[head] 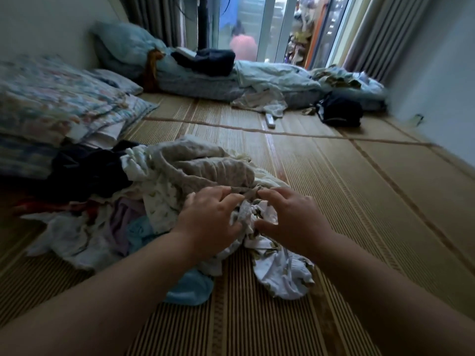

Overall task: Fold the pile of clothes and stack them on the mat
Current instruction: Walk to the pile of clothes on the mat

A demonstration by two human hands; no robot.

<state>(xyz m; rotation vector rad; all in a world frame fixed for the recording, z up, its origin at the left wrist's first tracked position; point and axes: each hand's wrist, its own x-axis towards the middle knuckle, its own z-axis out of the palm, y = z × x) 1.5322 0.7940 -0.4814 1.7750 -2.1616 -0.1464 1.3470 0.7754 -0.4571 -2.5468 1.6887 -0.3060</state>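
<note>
The pile of clothes (144, 191) lies on the mat (334, 201), near and to the left. At its right edge, the left hand (208, 214) and right hand (290, 219) curl their fingers (221, 195) round a white cloth (277, 273). It looks tangled with others, so pulling could drag the pile apart.

Grey curtains (372, 34) flank what looks like a glass door (268, 27).

Woven mat (334, 201) carries clothes pile (159, 176) and bedding (59, 104).
</note>
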